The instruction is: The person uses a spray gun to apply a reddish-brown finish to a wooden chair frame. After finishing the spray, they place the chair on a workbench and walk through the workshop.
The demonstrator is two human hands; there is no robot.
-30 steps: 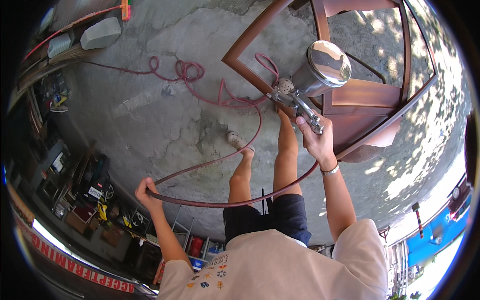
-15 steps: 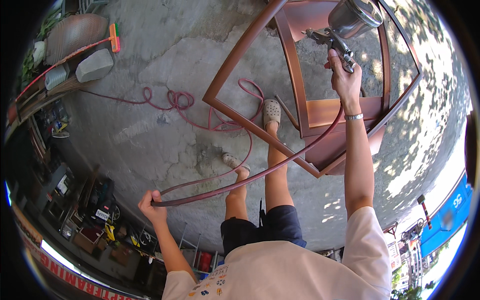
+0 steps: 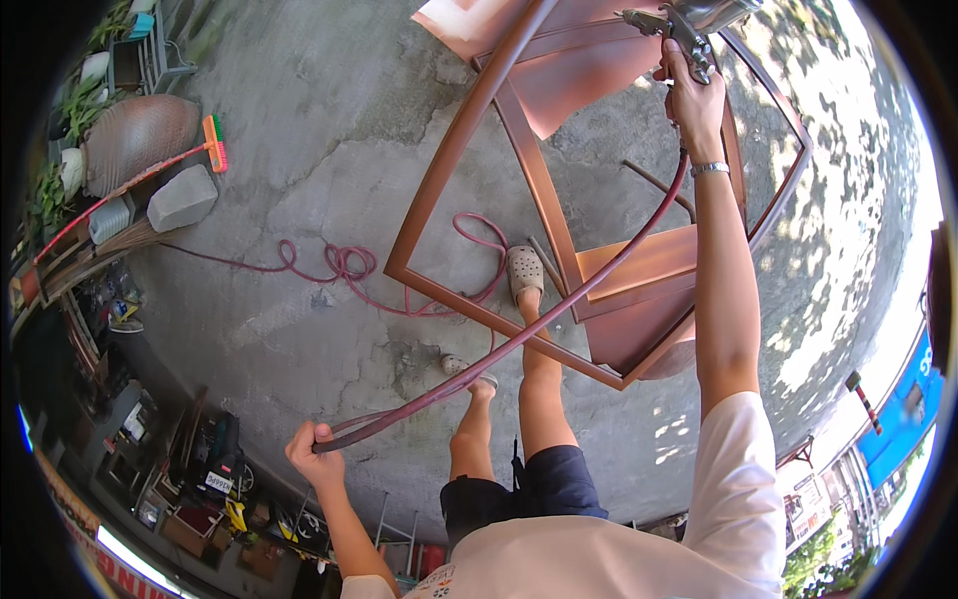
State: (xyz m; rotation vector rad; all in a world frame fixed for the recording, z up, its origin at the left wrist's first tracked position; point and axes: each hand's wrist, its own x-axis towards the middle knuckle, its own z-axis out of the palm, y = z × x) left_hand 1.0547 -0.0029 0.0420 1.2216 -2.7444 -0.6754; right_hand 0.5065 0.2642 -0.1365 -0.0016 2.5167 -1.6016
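Note:
In my right hand [image 3: 696,108], at the upper right, a metal spray gun [image 3: 681,42] is gripped by its handle; its silver cup [image 3: 720,12] is cut off by the upper edge. A dark red hose [image 3: 559,309] runs from the gun's base down to the lower left. There my left hand [image 3: 315,454] is closed around a bend of that hose. Beyond and below the gun stands a brown metal frame [image 3: 439,180] with an orange-brown crossbar [image 3: 639,262] and flat panels [image 3: 589,85]. The gun's nozzle points left, over the frame's upper part.
More hose lies looped [image 3: 349,264] on the grey concrete floor [image 3: 259,339]. A red-handled broom [image 3: 215,144], a stone block [image 3: 184,198] and a large pot [image 3: 140,145] are at the far left. My clog-shod foot [image 3: 525,270] is beside the frame's lower side.
My right hand has moved up and away with the spray gun, drawing the hose along. The view has shifted, so more of the frame's upper panels shows. My left hand still grips the hose.

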